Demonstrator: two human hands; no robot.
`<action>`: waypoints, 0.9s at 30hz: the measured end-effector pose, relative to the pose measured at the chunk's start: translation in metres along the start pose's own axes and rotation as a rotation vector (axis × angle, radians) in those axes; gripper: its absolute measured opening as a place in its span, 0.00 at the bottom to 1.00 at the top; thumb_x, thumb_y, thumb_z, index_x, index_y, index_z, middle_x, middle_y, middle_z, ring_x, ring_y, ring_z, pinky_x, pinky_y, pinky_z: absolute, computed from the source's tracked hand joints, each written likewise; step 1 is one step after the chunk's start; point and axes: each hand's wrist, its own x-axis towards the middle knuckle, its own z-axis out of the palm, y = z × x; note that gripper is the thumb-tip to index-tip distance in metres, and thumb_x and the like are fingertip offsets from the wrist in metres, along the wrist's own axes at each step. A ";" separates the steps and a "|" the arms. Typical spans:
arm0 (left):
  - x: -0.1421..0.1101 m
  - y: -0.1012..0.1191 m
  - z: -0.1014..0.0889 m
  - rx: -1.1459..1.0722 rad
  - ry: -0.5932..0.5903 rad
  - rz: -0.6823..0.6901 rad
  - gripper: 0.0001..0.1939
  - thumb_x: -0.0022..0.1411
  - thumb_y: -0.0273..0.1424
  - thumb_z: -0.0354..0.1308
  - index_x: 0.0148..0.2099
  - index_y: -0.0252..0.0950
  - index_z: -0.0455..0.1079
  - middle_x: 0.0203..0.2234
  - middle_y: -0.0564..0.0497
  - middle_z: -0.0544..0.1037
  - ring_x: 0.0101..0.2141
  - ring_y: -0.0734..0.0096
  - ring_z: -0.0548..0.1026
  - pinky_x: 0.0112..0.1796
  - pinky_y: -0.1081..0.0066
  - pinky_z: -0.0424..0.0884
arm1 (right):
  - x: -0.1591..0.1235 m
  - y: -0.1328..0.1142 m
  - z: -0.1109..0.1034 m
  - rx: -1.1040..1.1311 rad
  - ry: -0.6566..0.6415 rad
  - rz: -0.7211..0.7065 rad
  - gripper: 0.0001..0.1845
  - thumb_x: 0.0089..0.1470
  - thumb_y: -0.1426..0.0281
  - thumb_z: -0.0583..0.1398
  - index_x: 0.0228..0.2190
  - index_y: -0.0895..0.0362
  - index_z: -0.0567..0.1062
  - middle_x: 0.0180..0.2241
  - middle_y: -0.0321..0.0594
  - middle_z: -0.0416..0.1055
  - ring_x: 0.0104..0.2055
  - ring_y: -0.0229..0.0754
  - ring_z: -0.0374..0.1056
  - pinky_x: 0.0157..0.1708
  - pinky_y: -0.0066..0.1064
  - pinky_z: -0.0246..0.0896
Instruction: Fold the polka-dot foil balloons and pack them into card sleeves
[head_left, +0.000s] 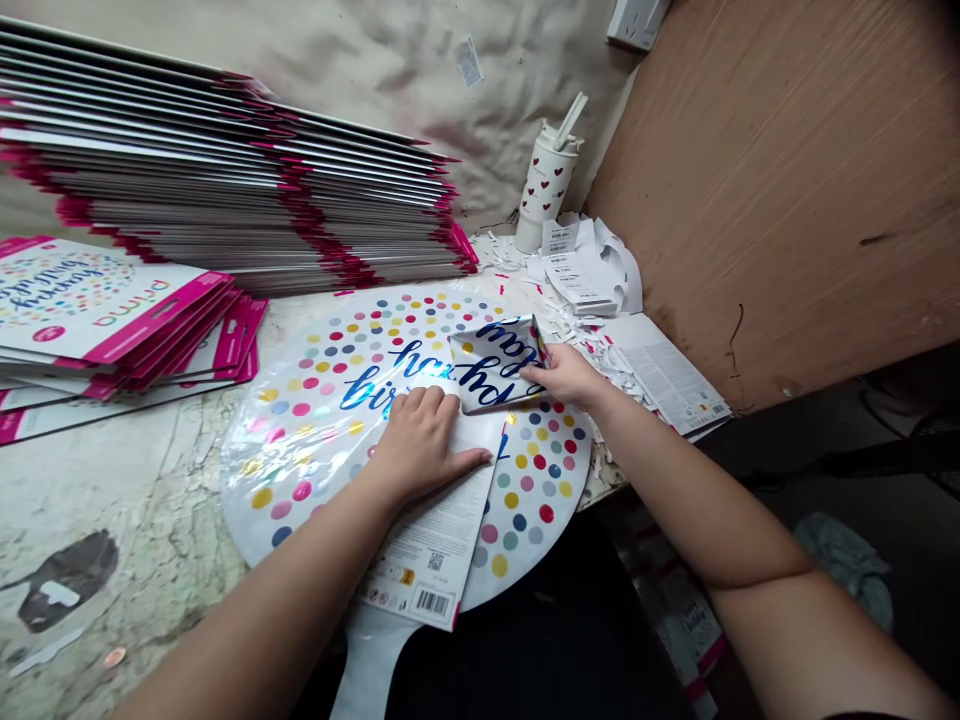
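A large flat foil balloon [315,440] with coloured dots and blue lettering lies on the table, its pale tail hanging over the front edge. On top of it is a white printed card packet [439,560] with a barcode. My left hand [424,440] grips the packet's upper part, fingers curled at the top and thumb along the right side. In my right hand [566,375] is a folded foil balloon [499,365] with blue letters, pinched at its right end. The folded balloon's lower edge meets the packet's top; whether it reaches inside is hidden.
A tall stack of pink-edged card packets [300,180] stands at the back left, with a smaller pile [112,310] before it. Behind are a heart-patterned tumbler [546,185], label strips [581,270] and paper scraps. A wooden board [765,200] borders the right side.
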 end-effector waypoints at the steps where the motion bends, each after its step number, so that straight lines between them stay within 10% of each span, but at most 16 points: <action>1: 0.001 0.000 -0.001 0.013 0.017 -0.004 0.33 0.51 0.60 0.45 0.39 0.33 0.65 0.37 0.39 0.69 0.40 0.52 0.64 0.41 0.55 0.58 | 0.000 -0.002 0.001 -0.008 -0.005 -0.011 0.13 0.43 0.69 0.63 0.34 0.59 0.74 0.35 0.40 0.75 0.37 0.43 0.70 0.39 0.34 0.64; 14: -0.001 0.011 -0.023 -0.037 0.092 0.223 0.12 0.63 0.30 0.41 0.32 0.35 0.64 0.28 0.46 0.69 0.32 0.63 0.64 0.38 0.60 0.56 | 0.026 -0.058 -0.027 -0.184 -0.770 0.161 0.13 0.29 0.71 0.69 0.21 0.63 0.75 0.19 0.35 0.72 0.22 0.35 0.66 0.23 0.24 0.62; 27: -0.001 0.006 -0.029 -0.095 0.048 0.137 0.12 0.64 0.29 0.40 0.34 0.35 0.63 0.30 0.45 0.69 0.35 0.61 0.63 0.39 0.59 0.57 | 0.013 -0.078 0.020 -0.055 -0.492 0.147 0.09 0.38 0.76 0.67 0.23 0.62 0.70 0.16 0.30 0.67 0.17 0.28 0.61 0.17 0.19 0.57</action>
